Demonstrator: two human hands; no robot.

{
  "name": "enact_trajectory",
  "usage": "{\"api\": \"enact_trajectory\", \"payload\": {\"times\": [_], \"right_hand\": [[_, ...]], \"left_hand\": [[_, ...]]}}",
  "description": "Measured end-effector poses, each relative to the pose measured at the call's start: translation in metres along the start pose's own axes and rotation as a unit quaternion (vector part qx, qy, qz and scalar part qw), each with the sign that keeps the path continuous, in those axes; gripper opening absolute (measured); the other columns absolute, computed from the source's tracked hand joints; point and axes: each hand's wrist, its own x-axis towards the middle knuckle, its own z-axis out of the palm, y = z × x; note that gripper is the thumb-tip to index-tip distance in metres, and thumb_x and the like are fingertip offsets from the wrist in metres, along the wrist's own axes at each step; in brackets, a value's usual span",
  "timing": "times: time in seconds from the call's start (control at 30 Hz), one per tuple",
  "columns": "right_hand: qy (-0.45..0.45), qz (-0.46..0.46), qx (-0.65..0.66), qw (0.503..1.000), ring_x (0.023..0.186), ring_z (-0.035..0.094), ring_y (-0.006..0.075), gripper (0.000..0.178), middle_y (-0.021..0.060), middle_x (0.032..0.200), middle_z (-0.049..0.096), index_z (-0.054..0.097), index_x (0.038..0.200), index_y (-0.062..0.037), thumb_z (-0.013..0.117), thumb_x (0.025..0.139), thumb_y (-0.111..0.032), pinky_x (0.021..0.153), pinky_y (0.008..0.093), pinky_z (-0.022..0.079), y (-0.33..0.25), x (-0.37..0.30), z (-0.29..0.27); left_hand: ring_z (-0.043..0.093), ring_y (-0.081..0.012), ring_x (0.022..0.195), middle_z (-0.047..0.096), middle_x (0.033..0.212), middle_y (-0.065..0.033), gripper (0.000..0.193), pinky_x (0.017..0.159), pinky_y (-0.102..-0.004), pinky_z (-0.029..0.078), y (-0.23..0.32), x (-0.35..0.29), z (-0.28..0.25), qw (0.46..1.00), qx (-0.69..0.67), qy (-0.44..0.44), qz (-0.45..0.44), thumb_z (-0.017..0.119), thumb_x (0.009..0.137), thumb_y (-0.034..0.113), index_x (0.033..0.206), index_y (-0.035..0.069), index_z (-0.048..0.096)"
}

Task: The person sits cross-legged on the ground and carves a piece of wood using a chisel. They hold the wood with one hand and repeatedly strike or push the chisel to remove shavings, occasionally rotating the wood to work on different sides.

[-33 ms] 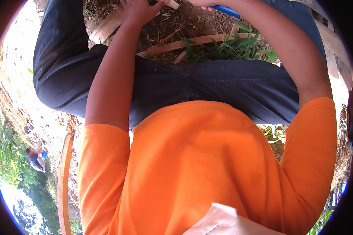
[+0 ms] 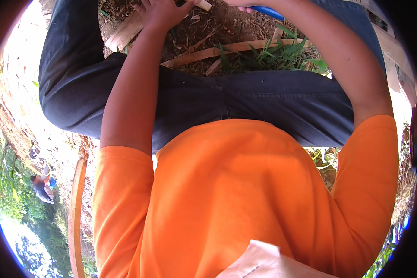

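At the top edge, my left hand (image 2: 164, 13) reaches forward with fingers spread, partly cut off by the frame. Its thumb lies by the end of a pale wood piece (image 2: 204, 5); whether it presses on it I cannot tell. To the right, my right hand (image 2: 238, 3) is closed around something with a blue handle (image 2: 268, 12), which sticks out below the palm. The rest of that blue-handled tool is out of view.
A curved wooden strip (image 2: 238, 47) lies on soil beside green grass (image 2: 275, 58). Near my left forearm is a flat wood piece (image 2: 125, 33). Another long strip (image 2: 76, 217) stands at left, and a distant person (image 2: 42, 187) is beyond. More planks (image 2: 394, 51) lie at right.
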Motion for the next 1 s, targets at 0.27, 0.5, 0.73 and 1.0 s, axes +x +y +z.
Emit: {"api": "enact_trajectory", "payload": {"times": [0.27,0.5,0.73,1.0], "right_hand": [[0.015,-0.001,0.017,1.000,0.053,0.065,0.0189,0.034,0.0116,0.078,0.070,0.066,0.133,-0.0162,0.048,0.105,-0.022,0.048,0.0353,0.055,0.008,0.005,0.003],[0.014,0.015,0.025,0.999,0.051,0.064,0.0199,0.032,0.0100,0.072,0.068,0.067,0.131,-0.0160,0.049,0.105,-0.022,0.046,0.0376,0.054,0.002,-0.002,0.001],[0.094,0.017,0.087,0.992,0.049,0.063,0.0208,0.025,0.0112,0.073,0.069,0.068,0.122,-0.0138,0.054,0.105,-0.026,0.045,0.0387,0.052,-0.001,-0.001,0.033],[0.164,0.033,0.123,0.978,0.050,0.064,0.0214,0.027,0.0118,0.074,0.070,0.067,0.125,-0.0148,0.057,0.103,-0.027,0.045,0.0405,0.053,-0.007,-0.004,0.050]], "left_hand": [[-0.011,-0.0484,0.156,-0.012,0.170,-0.0275,0.144,0.122,-0.0662,-0.002,-0.003,0.020,0.013,0.996,0.005,-0.078,-0.037,0.062,0.075,0.088,0.162,0.002,-0.015],[-0.019,-0.0530,0.153,-0.018,0.168,-0.0305,0.157,0.120,-0.0687,-0.005,0.001,0.018,0.014,0.996,0.008,-0.084,-0.027,0.065,0.066,0.093,0.160,-0.003,-0.018],[-0.018,-0.0536,0.153,-0.015,0.167,-0.0326,0.160,0.120,-0.0678,-0.005,0.004,0.015,0.006,0.996,0.039,-0.072,-0.024,0.065,0.064,0.094,0.159,-0.007,-0.014],[-0.014,-0.0506,0.155,-0.009,0.168,-0.0319,0.159,0.122,-0.0659,-0.003,0.001,0.016,0.010,0.999,0.013,-0.043,-0.012,0.066,0.063,0.094,0.160,-0.008,-0.009]]}}
